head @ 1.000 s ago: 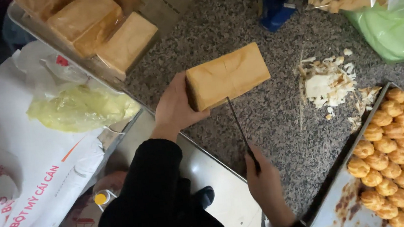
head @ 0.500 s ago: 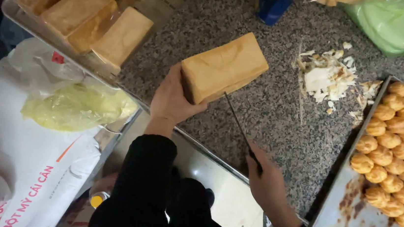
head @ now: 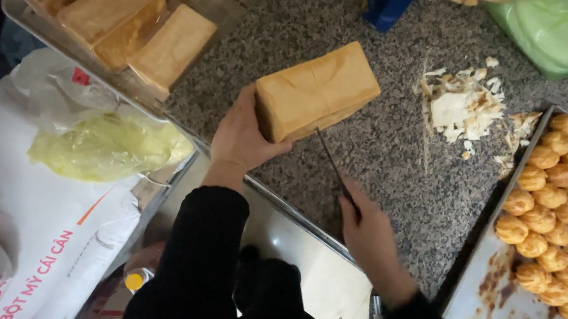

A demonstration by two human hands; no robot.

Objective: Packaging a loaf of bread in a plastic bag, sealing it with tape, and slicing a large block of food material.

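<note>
A tan rectangular bread loaf [head: 319, 88] lies on the speckled granite counter [head: 395, 162]. My left hand [head: 240, 137] grips the loaf's near-left end. My right hand [head: 367, 231] holds a thin dark knife [head: 331, 158] whose tip reaches the loaf's lower front edge. Black sleeves cover both of my arms.
Several more loaves [head: 139, 28] sit on a metal tray at the top left. Pale bread trimmings [head: 463, 104] lie to the loaf's right. A tray [head: 474, 297] of several small golden puffs is at the lower right. Green bags [head: 555, 22], a yellow bag [head: 109, 145] and a white sack [head: 23, 261] surround the counter.
My left hand has shifted the loaf slightly and the knife has stayed at its lower edge; the view has drifted a little.
</note>
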